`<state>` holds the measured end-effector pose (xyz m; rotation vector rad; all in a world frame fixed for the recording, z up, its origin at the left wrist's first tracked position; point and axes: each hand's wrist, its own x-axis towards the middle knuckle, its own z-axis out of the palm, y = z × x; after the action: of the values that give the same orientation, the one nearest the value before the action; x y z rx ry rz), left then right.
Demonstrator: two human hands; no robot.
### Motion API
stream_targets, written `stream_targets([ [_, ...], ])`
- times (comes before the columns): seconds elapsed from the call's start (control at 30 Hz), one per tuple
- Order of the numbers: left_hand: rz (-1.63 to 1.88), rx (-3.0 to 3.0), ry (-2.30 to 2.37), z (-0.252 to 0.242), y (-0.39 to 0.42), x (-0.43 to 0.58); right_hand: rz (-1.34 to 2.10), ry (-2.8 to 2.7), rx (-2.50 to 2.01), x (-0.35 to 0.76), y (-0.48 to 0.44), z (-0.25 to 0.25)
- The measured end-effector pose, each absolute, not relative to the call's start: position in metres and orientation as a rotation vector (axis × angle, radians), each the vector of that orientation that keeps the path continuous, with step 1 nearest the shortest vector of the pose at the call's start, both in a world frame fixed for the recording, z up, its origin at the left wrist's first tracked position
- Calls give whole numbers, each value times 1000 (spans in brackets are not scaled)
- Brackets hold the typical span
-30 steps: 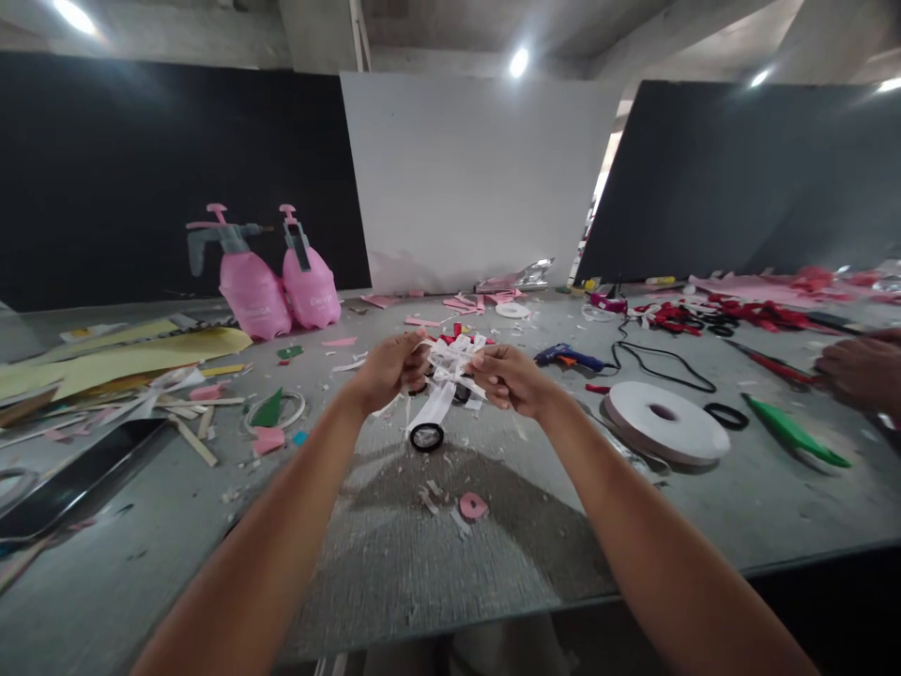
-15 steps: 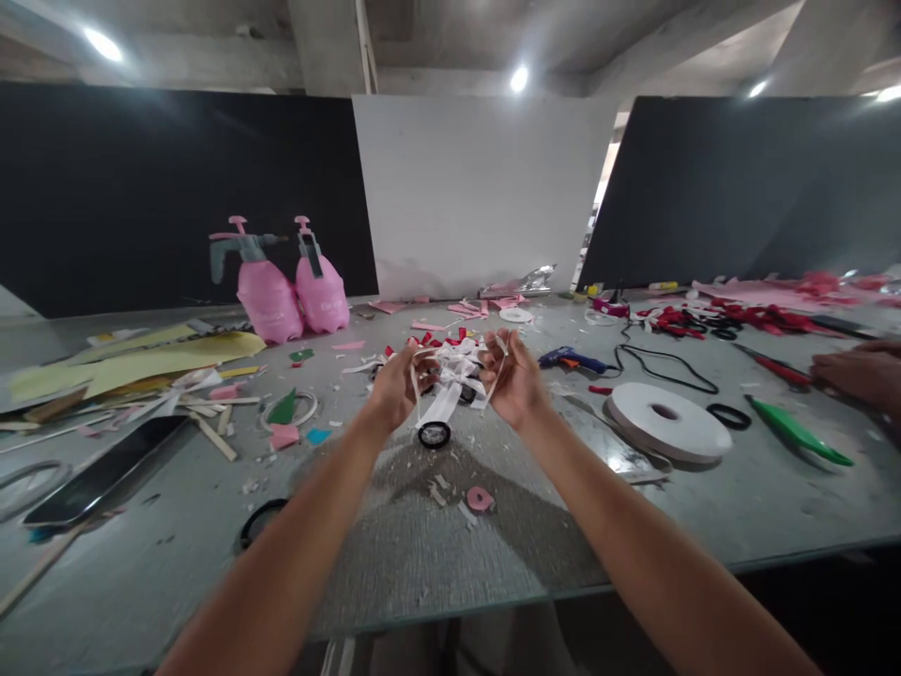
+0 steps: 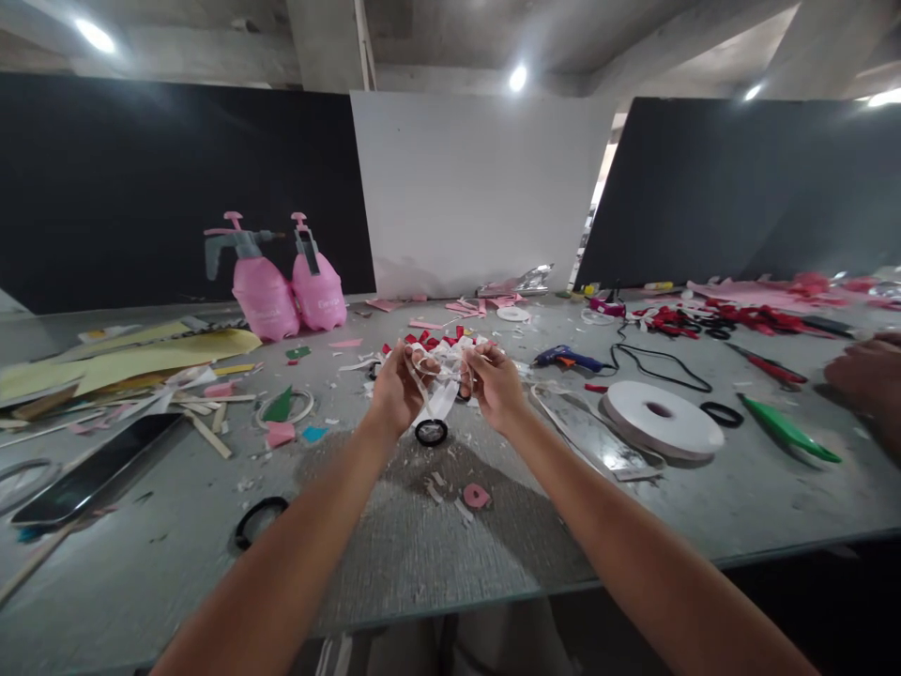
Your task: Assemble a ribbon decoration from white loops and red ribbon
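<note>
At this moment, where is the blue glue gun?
In the head view, the blue glue gun lies on the table, just right of the person's right hand and farther back than the large white roll.

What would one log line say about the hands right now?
left hand: holding white ribbon | right hand: pinching white ribbon | nearby on table: black ring, white roll, blue glue gun
</note>
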<state>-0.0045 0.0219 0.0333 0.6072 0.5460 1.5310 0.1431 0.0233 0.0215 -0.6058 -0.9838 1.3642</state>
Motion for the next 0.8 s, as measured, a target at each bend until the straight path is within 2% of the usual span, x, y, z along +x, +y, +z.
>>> stream_targets([
  [0.2,1425,700,495,35,20,1,1426,-940,-642,149,25,26],
  [0.4,1533,812,502,25,30,-3,1488,-943,-694,155,22,33],
  [0.8,1421,608,514,24,30,-11,1508,-956,-649,161,31,21],
])
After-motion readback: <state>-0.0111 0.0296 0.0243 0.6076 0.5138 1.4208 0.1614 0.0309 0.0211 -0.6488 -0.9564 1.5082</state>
